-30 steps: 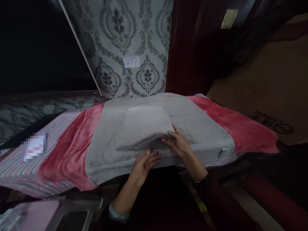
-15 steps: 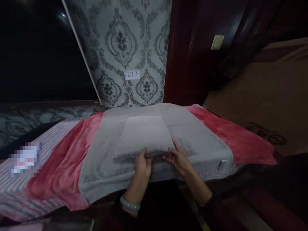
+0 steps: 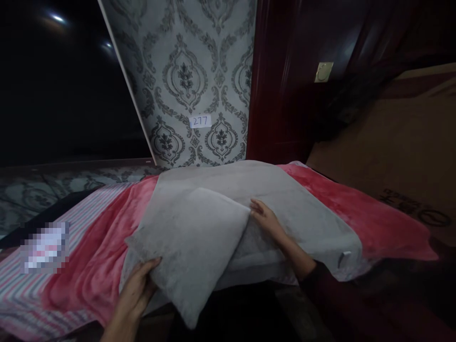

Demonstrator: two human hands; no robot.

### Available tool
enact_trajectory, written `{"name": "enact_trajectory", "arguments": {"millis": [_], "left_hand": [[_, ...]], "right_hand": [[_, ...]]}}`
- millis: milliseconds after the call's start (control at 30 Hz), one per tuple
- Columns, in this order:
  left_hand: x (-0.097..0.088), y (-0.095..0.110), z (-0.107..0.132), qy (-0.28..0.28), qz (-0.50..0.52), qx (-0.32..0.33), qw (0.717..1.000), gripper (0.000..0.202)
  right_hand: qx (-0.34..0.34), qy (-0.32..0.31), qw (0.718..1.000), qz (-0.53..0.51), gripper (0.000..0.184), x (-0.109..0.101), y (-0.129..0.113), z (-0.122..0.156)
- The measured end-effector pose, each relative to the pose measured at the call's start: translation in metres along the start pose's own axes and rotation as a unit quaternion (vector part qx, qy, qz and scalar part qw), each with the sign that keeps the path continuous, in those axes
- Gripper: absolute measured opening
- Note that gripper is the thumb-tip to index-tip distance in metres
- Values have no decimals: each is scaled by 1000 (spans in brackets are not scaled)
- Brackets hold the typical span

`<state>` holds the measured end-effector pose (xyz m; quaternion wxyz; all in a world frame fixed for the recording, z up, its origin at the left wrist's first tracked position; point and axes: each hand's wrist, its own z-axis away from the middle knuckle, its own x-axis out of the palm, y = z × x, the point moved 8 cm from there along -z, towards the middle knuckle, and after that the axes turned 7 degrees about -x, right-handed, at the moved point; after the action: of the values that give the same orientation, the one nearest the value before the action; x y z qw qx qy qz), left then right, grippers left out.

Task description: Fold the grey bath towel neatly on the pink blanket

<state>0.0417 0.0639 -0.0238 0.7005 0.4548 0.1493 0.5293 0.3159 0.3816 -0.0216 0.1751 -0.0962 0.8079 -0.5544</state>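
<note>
A flat, square, grey plush piece, which looks like a cushion cover (image 3: 192, 242), is turned cornerwise over the grey blanket (image 3: 302, 218). Its near corner points toward me and hangs past the blanket's front edge. My left hand (image 3: 137, 289) grips the lower left edge, thumb on top and the other fingers underneath, partly hidden. At the right corner, my right hand (image 3: 266, 219) pinches the cover between thumb and fingers.
Red blanket shows on the left (image 3: 92, 237) and right of the grey one, over a striped cloth (image 3: 81, 209). A large cardboard box (image 3: 392, 137) stands at the right. A dark screen (image 3: 64, 95) is at the left, beside patterned wallpaper (image 3: 213, 71).
The cover has turned from lying square to cornerwise and come nearer to me. My left hand has moved left and down along it; my right hand has shifted slightly up to a corner.
</note>
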Motion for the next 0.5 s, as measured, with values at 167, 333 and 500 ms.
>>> {"name": "enact_trajectory", "arguments": {"millis": [167, 333, 500], "left_hand": [[-24, 3, -7, 26, -7, -20, 999, 22], [-29, 1, -15, 30, 12, 15, 999, 29], [-36, 9, -21, 33, 1, 60, 998, 27]], "right_hand": [[23, -116, 969, 218, 51, 58, -18, -50], [43, -200, 942, 265, 37, 96, -27, -72], [51, -250, 930, 264, 40, 123, -31, -88]]}}
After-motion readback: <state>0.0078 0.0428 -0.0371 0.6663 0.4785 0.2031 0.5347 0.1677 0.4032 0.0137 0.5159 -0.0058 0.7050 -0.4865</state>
